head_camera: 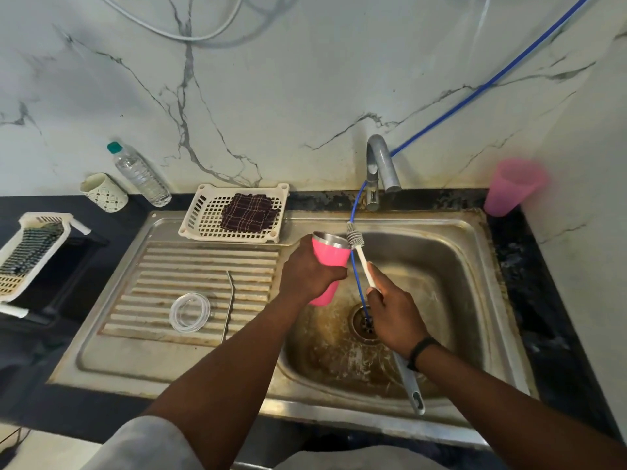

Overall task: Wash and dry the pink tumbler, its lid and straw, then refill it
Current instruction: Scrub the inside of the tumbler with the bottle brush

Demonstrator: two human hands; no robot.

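Over the basin of a stained stainless-steel sink (458, 232), the left hand (308, 273) wraps its fingers around a pink tumbler (328, 266), a tapered cup with a smooth pink outside and a bare metal rim and inside. The tumbler is tilted, its open mouth pointing up and away from the person. The right hand (393, 312) grips the thin white handle of a bottle brush (360, 254), whose grey bristled head sits just beside the tumbler's rim, touching or nearly touching it.

A thin blue hose (468, 96) runs down along the marble-patterned wall, passes the curved grey metal faucet (380, 167) and drops into the round drain (366, 323). A grey plastic handle (412, 385) lies in the basin under the right forearm, which wears a dark band at the wrist.

On the ribbed drainboard to the left lie the round clear lid (190, 312) and the bent metal straw (229, 305), just beside each other. Behind them a cream plastic lattice basket (203, 212) holds a folded dark checked cloth (249, 212). On the dark counter (163, 205) stand a clear plastic water bottle (140, 174) with a teal cap and a cream patterned cup (103, 191). Another lattice basket (20, 252) holds a striped cloth at the far left. A translucent pink plastic cup (512, 186) stands at the right corner.
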